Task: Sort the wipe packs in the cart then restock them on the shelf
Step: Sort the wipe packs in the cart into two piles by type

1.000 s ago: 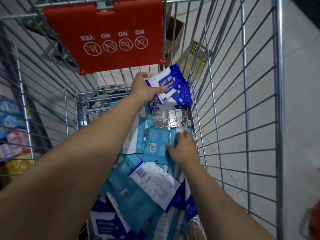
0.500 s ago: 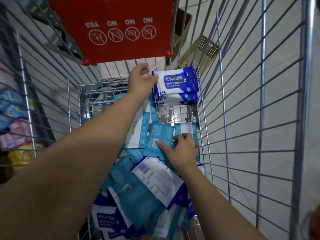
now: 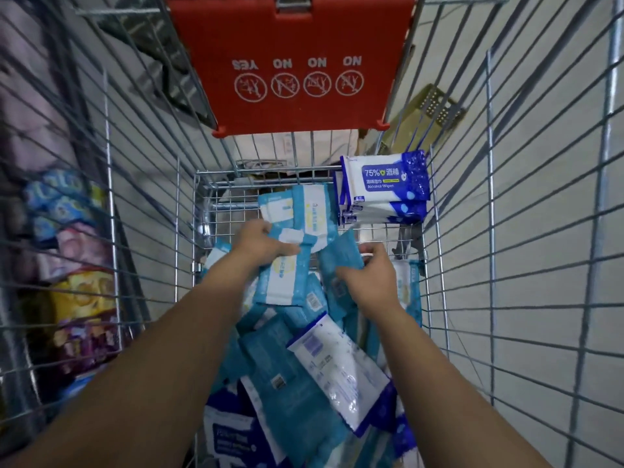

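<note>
The left hand curls its fingers over the top of a light-blue pack with a white band and lifts it off the pile. Just to its right, the right hand pinches the edge of a plain teal pack, fingers bent round it. Both packs are tilted and clear of the rest, probably so their faces can be read and matched before they are put down.

Beyond the hands, in the far right corner, sits a neat dark-blue stack of alcohol wipes, squared against the wire, which looks like one finished group. To the left of it a few more light-blue packs lean at the far end (perhaps the start of a second group). Nearer, under both forearms, a loose heap of teal, white and dark-blue packs is still jumbled, so the sorting seems well short of done.

All of this lies on the wire floor of the cart, with its red flap folded at the far end. Through the left wall a shelf of colourful goods shows, blurred. To the right is a pale tiled floor.
</note>
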Demonstrator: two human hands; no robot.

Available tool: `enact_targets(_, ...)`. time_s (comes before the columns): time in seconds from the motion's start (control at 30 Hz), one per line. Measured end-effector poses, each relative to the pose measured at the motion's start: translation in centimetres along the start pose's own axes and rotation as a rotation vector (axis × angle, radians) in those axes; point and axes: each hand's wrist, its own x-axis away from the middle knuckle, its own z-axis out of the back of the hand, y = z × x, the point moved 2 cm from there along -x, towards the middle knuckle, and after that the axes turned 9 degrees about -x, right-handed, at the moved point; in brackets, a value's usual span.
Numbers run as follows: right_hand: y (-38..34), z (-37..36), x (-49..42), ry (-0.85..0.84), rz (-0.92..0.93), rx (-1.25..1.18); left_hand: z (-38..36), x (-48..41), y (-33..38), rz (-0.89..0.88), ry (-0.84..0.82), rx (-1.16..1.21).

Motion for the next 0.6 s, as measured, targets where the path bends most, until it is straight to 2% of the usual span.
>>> enact_targets(0.1, 0.7, 0.2, -0.7, 0.013, -0.036, -0.029, 1.7, -0.4, 0.8, -0.034, 0.082, 0.362)
enact_targets(0.23, 1.1, 0.2, -1.3, -0.01, -0.004, -0.063, 2.5, -2.0, 2.6, -0.072, 0.156, 0.521)
enact_targets(0.3, 1.0, -0.3, -1.7, -0.017, 0.005, -0.096, 1.9, -3.1, 2.9, -0.075, 0.115, 0.444)
enact_targets(0.4, 0.5, -1.3, -2.0, -0.026, -0.031, -0.181, 1.1, -4.7, 2.5, -0.089, 0.083, -0.055)
enact_targets(0.43, 0.4, -1.6, -2.2, -0.035, -0.035, -0.19, 1.0, -4.8, 2.4, -0.104, 0.078, -0.145)
enact_targets(0.53, -0.2, -2.9, -2.6, -0.056, -0.013, -0.174, 1.0, -4.4, 2.9, -0.16, 0.061, -0.057)
enact_targets(0.6, -0.7, -3.7, -2.7, -0.064, -0.019, -0.189, 1.2, -4.2, 3.0, -0.175, 0.105, -0.009)
